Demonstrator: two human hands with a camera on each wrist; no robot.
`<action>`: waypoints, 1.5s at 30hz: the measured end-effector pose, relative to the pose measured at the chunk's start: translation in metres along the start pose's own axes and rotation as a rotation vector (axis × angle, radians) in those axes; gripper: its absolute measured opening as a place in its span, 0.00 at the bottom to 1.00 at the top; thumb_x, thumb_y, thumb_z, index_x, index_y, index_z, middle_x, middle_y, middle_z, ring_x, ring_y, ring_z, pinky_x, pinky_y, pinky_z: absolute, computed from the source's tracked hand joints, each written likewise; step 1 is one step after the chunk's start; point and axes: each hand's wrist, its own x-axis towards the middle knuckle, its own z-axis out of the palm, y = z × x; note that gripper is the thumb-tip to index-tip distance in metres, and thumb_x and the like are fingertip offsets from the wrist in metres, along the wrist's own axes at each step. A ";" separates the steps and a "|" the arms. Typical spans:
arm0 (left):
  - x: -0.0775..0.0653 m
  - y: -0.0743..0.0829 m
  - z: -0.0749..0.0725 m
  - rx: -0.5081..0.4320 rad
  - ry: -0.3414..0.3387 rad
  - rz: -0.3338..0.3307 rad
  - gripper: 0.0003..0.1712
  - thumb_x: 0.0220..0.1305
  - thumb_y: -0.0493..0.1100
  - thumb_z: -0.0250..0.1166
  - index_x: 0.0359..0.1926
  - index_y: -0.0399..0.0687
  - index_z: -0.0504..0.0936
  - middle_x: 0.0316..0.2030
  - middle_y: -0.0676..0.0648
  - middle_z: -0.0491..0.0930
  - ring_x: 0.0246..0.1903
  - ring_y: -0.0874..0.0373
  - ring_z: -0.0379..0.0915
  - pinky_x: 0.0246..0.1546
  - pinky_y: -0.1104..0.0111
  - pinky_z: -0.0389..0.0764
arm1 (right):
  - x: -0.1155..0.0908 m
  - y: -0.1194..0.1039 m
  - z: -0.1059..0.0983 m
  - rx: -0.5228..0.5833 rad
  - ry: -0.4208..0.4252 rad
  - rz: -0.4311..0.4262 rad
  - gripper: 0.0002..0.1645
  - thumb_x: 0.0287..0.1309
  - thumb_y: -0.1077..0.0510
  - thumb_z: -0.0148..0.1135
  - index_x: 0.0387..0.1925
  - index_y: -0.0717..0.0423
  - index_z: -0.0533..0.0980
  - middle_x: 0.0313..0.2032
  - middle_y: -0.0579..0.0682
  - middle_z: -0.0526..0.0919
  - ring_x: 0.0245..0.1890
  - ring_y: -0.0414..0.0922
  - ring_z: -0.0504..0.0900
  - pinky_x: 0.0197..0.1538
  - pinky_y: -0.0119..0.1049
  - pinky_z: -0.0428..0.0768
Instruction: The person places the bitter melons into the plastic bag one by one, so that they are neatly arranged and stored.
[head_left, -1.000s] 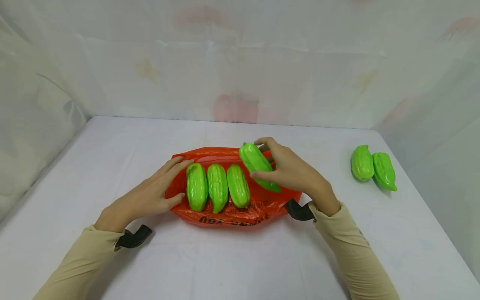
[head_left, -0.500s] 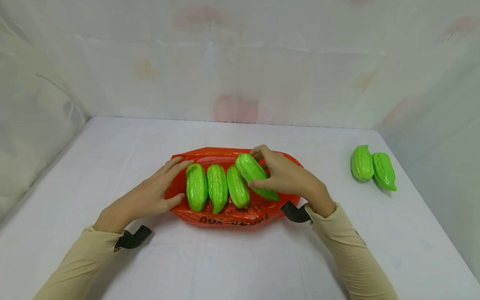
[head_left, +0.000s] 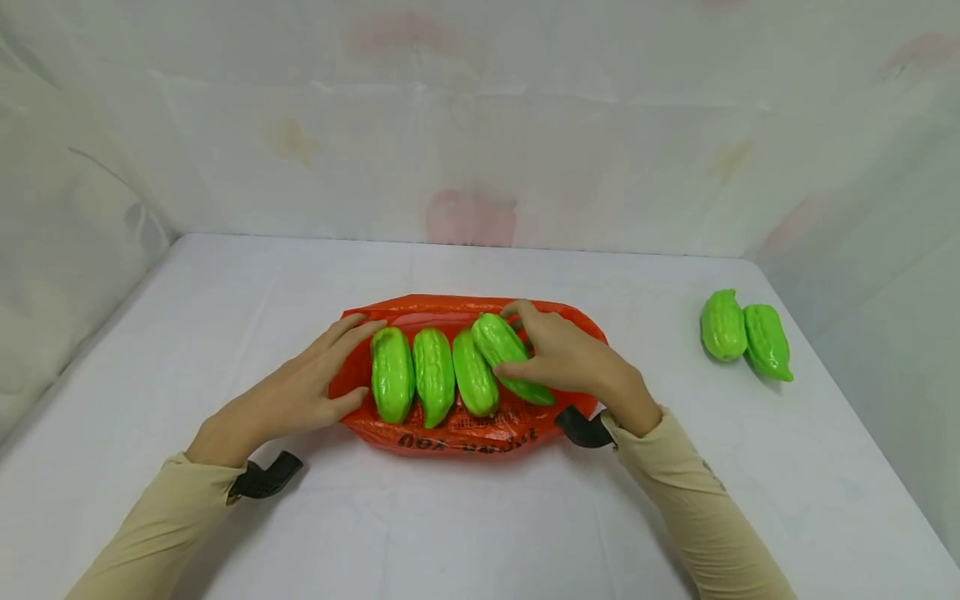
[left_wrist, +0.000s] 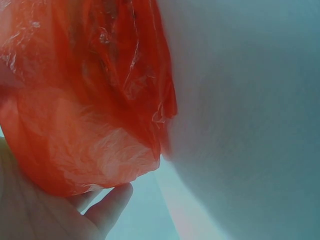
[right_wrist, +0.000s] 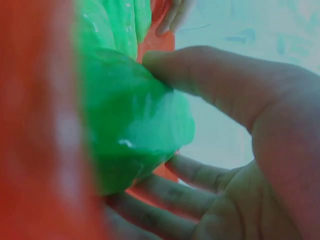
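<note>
All six green vegetables show only in the head view.

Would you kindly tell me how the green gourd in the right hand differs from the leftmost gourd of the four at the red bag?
The held gourd is gripped by the right hand, while the leftmost gourd lies ungripped near the left hand. The held gourd slants, its far end leftward, whereas the leftmost gourd lies nearly straight front to back. Both are elongated, glossy and bright green.
</note>
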 end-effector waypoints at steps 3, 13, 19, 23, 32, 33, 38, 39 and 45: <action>0.000 -0.001 0.000 0.001 0.004 0.010 0.45 0.60 0.37 0.63 0.76 0.50 0.53 0.73 0.40 0.53 0.70 0.40 0.57 0.60 0.38 0.71 | 0.001 0.000 0.002 0.012 0.009 0.022 0.39 0.58 0.48 0.68 0.64 0.58 0.61 0.49 0.53 0.82 0.40 0.42 0.80 0.46 0.37 0.79; 0.000 0.000 0.000 -0.005 0.004 0.011 0.45 0.61 0.37 0.63 0.76 0.51 0.53 0.74 0.42 0.53 0.70 0.41 0.57 0.60 0.39 0.71 | 0.002 -0.001 0.008 0.033 0.002 0.144 0.42 0.61 0.48 0.64 0.67 0.63 0.56 0.36 0.52 0.81 0.33 0.42 0.79 0.35 0.31 0.77; 0.000 0.000 0.000 -0.005 0.002 0.004 0.45 0.61 0.37 0.63 0.76 0.52 0.53 0.74 0.42 0.53 0.70 0.41 0.58 0.60 0.39 0.72 | 0.004 0.001 0.012 0.032 0.002 0.151 0.43 0.62 0.49 0.64 0.69 0.63 0.55 0.36 0.52 0.81 0.34 0.42 0.79 0.37 0.32 0.77; 0.000 0.001 0.000 -0.004 0.004 0.003 0.45 0.61 0.37 0.63 0.76 0.52 0.53 0.74 0.42 0.53 0.70 0.40 0.57 0.60 0.38 0.71 | 0.005 0.003 0.013 0.044 0.002 0.133 0.43 0.63 0.50 0.64 0.68 0.64 0.55 0.37 0.53 0.81 0.35 0.43 0.78 0.38 0.32 0.77; -0.001 0.002 0.000 0.000 0.004 0.001 0.45 0.61 0.38 0.64 0.76 0.52 0.53 0.74 0.41 0.53 0.70 0.39 0.57 0.60 0.38 0.71 | 0.008 0.005 0.014 0.036 -0.001 0.127 0.40 0.63 0.49 0.64 0.66 0.64 0.58 0.41 0.54 0.81 0.38 0.44 0.79 0.43 0.35 0.78; -0.001 0.002 0.000 -0.001 0.003 -0.002 0.45 0.61 0.38 0.64 0.76 0.52 0.53 0.74 0.41 0.53 0.70 0.39 0.57 0.60 0.38 0.71 | 0.008 0.005 0.014 0.033 -0.002 0.131 0.39 0.63 0.49 0.63 0.66 0.64 0.58 0.41 0.54 0.81 0.38 0.44 0.79 0.43 0.35 0.78; -0.001 0.002 0.000 -0.001 0.001 -0.008 0.45 0.61 0.38 0.64 0.76 0.53 0.53 0.74 0.41 0.53 0.70 0.39 0.57 0.59 0.38 0.72 | 0.010 0.007 0.014 0.019 -0.012 0.153 0.37 0.64 0.50 0.61 0.66 0.64 0.59 0.39 0.52 0.80 0.35 0.43 0.77 0.40 0.34 0.76; -0.001 0.002 0.000 -0.001 0.002 -0.008 0.45 0.61 0.38 0.64 0.76 0.53 0.53 0.74 0.41 0.53 0.70 0.39 0.57 0.59 0.38 0.72 | 0.010 0.008 0.013 0.018 -0.015 0.156 0.37 0.65 0.50 0.61 0.67 0.65 0.59 0.38 0.53 0.80 0.34 0.43 0.77 0.38 0.33 0.75; 0.000 0.002 0.000 0.001 0.006 0.000 0.46 0.61 0.38 0.64 0.76 0.54 0.53 0.74 0.41 0.53 0.70 0.39 0.58 0.60 0.38 0.72 | 0.010 0.008 0.014 0.018 -0.002 0.162 0.38 0.66 0.51 0.61 0.68 0.66 0.58 0.40 0.54 0.80 0.33 0.43 0.75 0.37 0.34 0.74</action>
